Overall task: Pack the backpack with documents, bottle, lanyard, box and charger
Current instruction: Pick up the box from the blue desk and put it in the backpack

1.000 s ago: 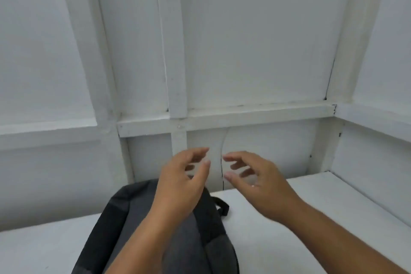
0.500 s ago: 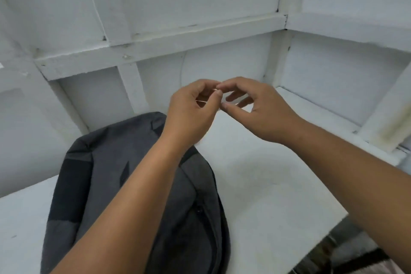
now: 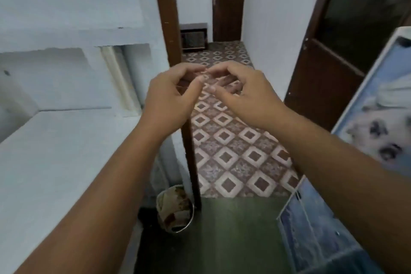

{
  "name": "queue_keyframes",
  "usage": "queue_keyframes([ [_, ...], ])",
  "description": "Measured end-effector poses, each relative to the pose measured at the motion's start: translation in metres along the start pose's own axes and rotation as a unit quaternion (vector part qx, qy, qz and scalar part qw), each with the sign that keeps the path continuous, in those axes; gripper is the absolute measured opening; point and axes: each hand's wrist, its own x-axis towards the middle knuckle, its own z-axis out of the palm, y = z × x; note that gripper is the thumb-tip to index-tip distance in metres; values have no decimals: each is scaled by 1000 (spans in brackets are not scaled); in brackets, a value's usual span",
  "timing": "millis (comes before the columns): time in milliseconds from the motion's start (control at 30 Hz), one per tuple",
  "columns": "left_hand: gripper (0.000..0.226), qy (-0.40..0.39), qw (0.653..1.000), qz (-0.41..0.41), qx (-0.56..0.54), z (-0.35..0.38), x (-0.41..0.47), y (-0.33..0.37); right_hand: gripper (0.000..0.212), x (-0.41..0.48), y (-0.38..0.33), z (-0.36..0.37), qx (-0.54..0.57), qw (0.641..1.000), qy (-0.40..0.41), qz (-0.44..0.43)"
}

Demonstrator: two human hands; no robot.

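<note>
A home: a hallway with patterned floor tiles [image 3: 224,140] runs past a brown door [image 3: 333,69].
</note>
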Motion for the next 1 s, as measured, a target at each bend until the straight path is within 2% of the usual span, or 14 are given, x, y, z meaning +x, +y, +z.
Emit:
queue_keyframes([
  [133, 23, -76, 993, 52, -75, 103, 4, 57, 24, -76, 36, -105, -80, 989, 106, 59],
  [300, 22, -166, 963, 121, -173, 207, -3, 139, 25, -164, 51, -204, -180, 953, 207, 127],
  [467, 22, -253, 911, 204, -253, 271, -14, 217, 27, -233, 34, -261, -240, 922, 255, 168],
  [600, 22, -270, 860, 285, -326, 302, -35, 273, 24, -278, 15, -288, -296, 887, 297, 196],
  [733, 21, -282, 821, 333, -369, 319, -64, 311, 21, -327, -3, -309, -339, 825, 372, 256],
  [833, 24, -326, 768, 371, -408, 340, -90, 341, 20, -365, -16, -319, -349, 774, 421, 318],
  [933, 24, -412, 722, 345, -435, 369, -114, 369, 17, -400, -25, -327, -375, 731, 433, 371],
  [1000, 28, -460, 710, 322, -424, 393, -125, 386, 17, -424, -33, -334, -395, 701, 437, 401],
])
